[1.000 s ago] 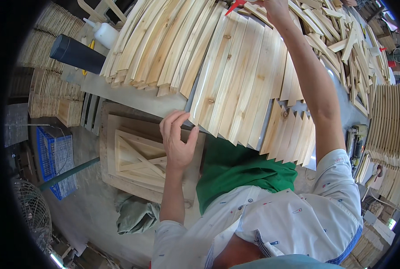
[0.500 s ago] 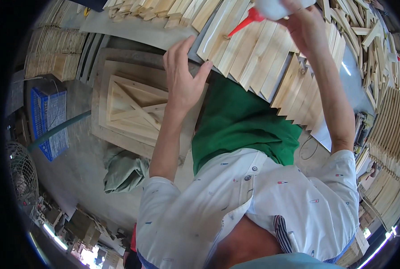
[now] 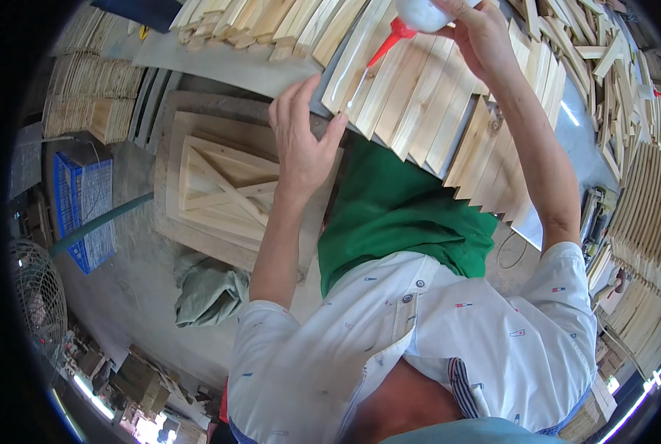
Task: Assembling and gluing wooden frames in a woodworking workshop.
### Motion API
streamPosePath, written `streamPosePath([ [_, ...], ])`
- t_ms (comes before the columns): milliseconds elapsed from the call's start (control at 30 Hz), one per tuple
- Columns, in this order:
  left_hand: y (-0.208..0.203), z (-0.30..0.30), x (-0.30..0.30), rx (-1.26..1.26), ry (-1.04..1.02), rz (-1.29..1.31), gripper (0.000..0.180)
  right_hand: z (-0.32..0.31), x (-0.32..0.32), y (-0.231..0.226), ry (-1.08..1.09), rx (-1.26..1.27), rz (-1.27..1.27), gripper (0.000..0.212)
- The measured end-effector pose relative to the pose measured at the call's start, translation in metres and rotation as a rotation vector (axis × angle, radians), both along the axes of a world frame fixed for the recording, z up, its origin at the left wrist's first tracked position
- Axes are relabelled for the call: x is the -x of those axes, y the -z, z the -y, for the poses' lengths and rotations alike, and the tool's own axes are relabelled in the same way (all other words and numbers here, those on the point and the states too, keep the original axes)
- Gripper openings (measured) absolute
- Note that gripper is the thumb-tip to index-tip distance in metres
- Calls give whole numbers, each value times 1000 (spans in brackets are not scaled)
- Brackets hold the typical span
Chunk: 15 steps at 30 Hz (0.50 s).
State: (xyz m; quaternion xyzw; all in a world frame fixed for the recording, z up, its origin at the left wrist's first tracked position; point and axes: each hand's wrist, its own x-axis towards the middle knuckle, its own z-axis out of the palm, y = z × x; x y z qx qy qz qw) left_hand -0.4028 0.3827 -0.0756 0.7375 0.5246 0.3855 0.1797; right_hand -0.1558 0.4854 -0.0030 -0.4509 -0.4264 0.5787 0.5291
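My right hand (image 3: 486,43) is wrapped round a white squeeze glue bottle (image 3: 422,13), tilted with its red nozzle (image 3: 387,46) pointing down to the left. The tip is at a row of pale wooden slats (image 3: 428,92) lying side by side on the table. White glue lines (image 3: 358,90) run along the leftmost slats, one of them ending at the nozzle tip. My left hand (image 3: 301,140) is open at the near table edge, thumb and fingers spread, the thumb tip by the end of a glued slat. Whether it touches the wood I cannot tell.
More slats (image 3: 271,24) lie at the far left of the table. A heap of offcuts (image 3: 604,66) is at the right. Beside my left arm lies a wooden panel with crossed braces (image 3: 223,181). A blue crate (image 3: 85,207) and a fan (image 3: 38,296) stand farther left.
The glue bottle has moved left and slightly nearer with my right hand. A second glue line now shows on the slats. My left hand is nearly still.
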Motion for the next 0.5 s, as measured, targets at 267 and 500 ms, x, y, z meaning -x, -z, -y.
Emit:
streamPosePath([
  [267,-3,1,1,50,-13,13,60,-90,-44,0,221,-178,69,39],
  [500,-3,4,0,79,-13,22,61,-137,-74,-3,223,-330,9,38],
])
